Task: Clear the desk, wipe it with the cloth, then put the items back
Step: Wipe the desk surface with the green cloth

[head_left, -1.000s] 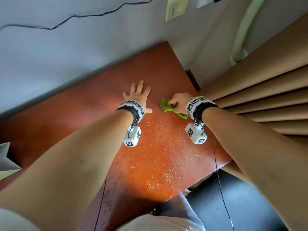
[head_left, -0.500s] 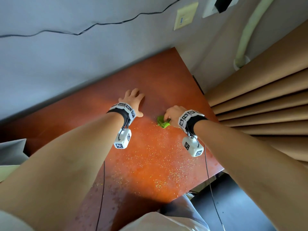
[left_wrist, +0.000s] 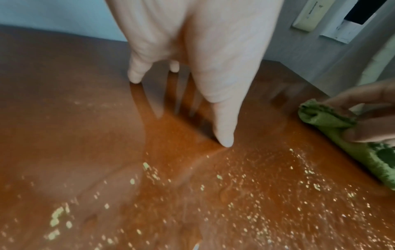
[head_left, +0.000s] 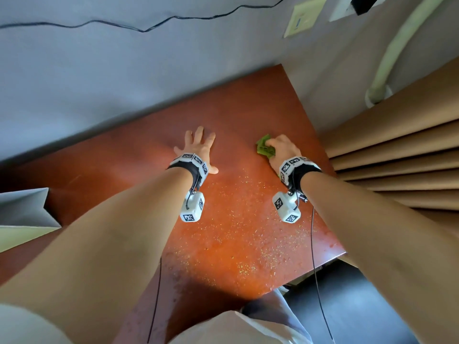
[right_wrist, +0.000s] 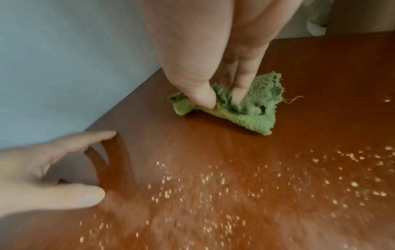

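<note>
The reddish-brown desk point(head_left: 238, 234) carries a scatter of small wet, glinting specks point(head_left: 238, 219) across its near half. My right hand point(head_left: 278, 148) pinches a crumpled green cloth point(head_left: 264, 148) against the desk top near the far right side; in the right wrist view the thumb and fingers dig into the cloth point(right_wrist: 245, 104). My left hand point(head_left: 198, 147) rests on the desk to the left of the cloth, fingers straight and spread, fingertips point(left_wrist: 224, 140) touching the wood. The cloth point(left_wrist: 342, 135) also shows at the right edge of the left wrist view.
A grey wall point(head_left: 124, 83) runs along the desk's far edge, with a black cable and a switch plate point(head_left: 304, 17). Tan curtain folds point(head_left: 397, 157) hang at the right. A white paper bag point(head_left: 22, 212) sits at the left. Dark floor point(head_left: 347, 306) lies below the desk's near right corner.
My right hand drew the cloth toward me and left, then pushed it back out toward the far right. The left hand stayed planted on the desk.
</note>
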Demonstrator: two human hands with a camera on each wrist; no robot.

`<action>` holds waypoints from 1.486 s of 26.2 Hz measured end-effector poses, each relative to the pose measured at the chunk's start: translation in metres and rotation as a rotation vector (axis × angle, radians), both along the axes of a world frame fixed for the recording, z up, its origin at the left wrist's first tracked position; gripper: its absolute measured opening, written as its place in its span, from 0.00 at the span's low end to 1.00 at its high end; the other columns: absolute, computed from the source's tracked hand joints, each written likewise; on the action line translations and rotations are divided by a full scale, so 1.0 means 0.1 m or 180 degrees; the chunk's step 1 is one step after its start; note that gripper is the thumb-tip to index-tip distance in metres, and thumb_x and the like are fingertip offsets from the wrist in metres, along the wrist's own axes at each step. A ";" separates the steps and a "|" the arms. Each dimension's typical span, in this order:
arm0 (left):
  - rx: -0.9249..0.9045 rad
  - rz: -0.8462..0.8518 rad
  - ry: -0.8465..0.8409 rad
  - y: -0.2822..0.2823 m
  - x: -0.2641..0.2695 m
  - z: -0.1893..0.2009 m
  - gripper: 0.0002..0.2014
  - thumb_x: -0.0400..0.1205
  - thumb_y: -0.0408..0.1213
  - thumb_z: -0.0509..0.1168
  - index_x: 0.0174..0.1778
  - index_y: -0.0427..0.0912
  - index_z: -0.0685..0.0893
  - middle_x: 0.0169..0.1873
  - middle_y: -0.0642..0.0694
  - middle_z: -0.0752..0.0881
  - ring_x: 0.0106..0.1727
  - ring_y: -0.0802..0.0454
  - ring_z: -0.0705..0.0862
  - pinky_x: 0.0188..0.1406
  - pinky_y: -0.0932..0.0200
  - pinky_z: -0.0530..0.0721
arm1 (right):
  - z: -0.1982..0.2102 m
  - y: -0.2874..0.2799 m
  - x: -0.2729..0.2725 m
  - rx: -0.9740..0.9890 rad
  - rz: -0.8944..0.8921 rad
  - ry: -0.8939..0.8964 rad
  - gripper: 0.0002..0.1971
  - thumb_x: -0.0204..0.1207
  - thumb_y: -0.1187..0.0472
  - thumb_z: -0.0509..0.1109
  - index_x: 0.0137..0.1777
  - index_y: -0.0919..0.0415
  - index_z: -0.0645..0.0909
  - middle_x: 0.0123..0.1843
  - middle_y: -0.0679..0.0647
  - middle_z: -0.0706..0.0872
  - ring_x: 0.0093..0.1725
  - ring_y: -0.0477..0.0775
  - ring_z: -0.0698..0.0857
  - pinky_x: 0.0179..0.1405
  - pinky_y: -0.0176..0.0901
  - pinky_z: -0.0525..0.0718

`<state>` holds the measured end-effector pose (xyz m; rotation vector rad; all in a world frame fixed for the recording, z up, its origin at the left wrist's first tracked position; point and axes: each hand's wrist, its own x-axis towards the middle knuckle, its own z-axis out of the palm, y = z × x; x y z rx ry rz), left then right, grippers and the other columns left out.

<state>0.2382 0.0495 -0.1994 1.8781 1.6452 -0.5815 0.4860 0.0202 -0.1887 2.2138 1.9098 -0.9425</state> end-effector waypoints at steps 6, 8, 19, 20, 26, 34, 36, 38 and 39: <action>-0.0038 0.0006 -0.0058 -0.02 -0.01 -0.05 0.56 0.69 0.55 0.79 0.85 0.61 0.46 0.84 0.53 0.35 0.85 0.40 0.36 0.74 0.19 0.55 | 0.00 0.03 -0.41 -0.0067 0.0827 0.0093 0.20 0.76 0.63 0.73 0.66 0.45 0.84 0.67 0.44 0.81 0.63 0.52 0.82 0.71 0.50 0.78; -0.0095 0.0009 -0.0056 -0.02 -0.02 -0.04 0.56 0.70 0.55 0.78 0.85 0.60 0.45 0.84 0.52 0.33 0.85 0.40 0.36 0.74 0.19 0.55 | -0.02 -0.06 -0.54 -0.0172 0.1272 0.0056 0.19 0.76 0.64 0.73 0.64 0.44 0.85 0.63 0.43 0.83 0.61 0.50 0.83 0.68 0.49 0.81; -0.0344 -0.0077 0.0039 -0.01 -0.01 -0.04 0.57 0.73 0.56 0.75 0.85 0.59 0.38 0.83 0.50 0.27 0.84 0.38 0.31 0.74 0.18 0.54 | 0.20 -0.11 -0.78 -0.0740 0.1831 -0.0208 0.09 0.74 0.58 0.68 0.43 0.44 0.88 0.41 0.38 0.82 0.46 0.51 0.83 0.41 0.41 0.81; -0.0353 -0.0093 0.0069 -0.01 -0.01 -0.03 0.56 0.74 0.57 0.74 0.85 0.58 0.38 0.83 0.49 0.27 0.84 0.38 0.30 0.74 0.18 0.53 | 0.24 -0.06 -0.75 -0.0597 0.1650 -0.0187 0.08 0.73 0.56 0.68 0.45 0.46 0.89 0.41 0.39 0.82 0.45 0.50 0.84 0.42 0.41 0.82; -0.0334 -0.0257 0.0165 -0.06 -0.04 -0.11 0.53 0.77 0.62 0.67 0.84 0.58 0.32 0.81 0.47 0.22 0.82 0.38 0.26 0.74 0.17 0.48 | 0.35 0.13 -0.19 -0.0206 0.0381 -0.0818 0.13 0.77 0.65 0.68 0.57 0.51 0.87 0.54 0.51 0.85 0.46 0.56 0.86 0.46 0.47 0.88; -0.0249 -0.0266 0.0182 -0.05 -0.03 -0.17 0.53 0.77 0.62 0.68 0.84 0.58 0.33 0.81 0.46 0.23 0.82 0.36 0.27 0.74 0.17 0.47 | 0.05 -0.13 -0.12 -0.0574 0.0183 -0.0593 0.18 0.74 0.69 0.69 0.56 0.44 0.83 0.58 0.48 0.80 0.53 0.58 0.83 0.48 0.47 0.83; -0.0223 -0.0277 0.0216 -0.04 -0.02 -0.20 0.53 0.77 0.62 0.68 0.84 0.58 0.33 0.81 0.46 0.23 0.82 0.36 0.27 0.73 0.16 0.48 | 0.06 -0.21 -0.20 -0.0592 0.0515 -0.0540 0.17 0.75 0.69 0.70 0.55 0.46 0.84 0.56 0.48 0.81 0.51 0.56 0.84 0.53 0.49 0.87; -0.0176 -0.0285 0.0271 -0.03 0.00 -0.23 0.54 0.76 0.62 0.68 0.84 0.58 0.33 0.81 0.46 0.24 0.83 0.35 0.28 0.73 0.16 0.50 | 0.06 -0.31 -0.30 -0.0647 0.0807 -0.0529 0.18 0.74 0.72 0.69 0.58 0.49 0.84 0.56 0.49 0.81 0.53 0.55 0.83 0.58 0.49 0.85; -0.0156 -0.0275 0.0305 -0.03 0.01 -0.22 0.54 0.76 0.62 0.69 0.84 0.58 0.34 0.82 0.46 0.25 0.83 0.35 0.29 0.72 0.16 0.52 | 0.05 -0.36 -0.36 -0.0667 0.0932 -0.0546 0.19 0.74 0.72 0.69 0.59 0.50 0.83 0.56 0.49 0.81 0.54 0.55 0.83 0.59 0.49 0.83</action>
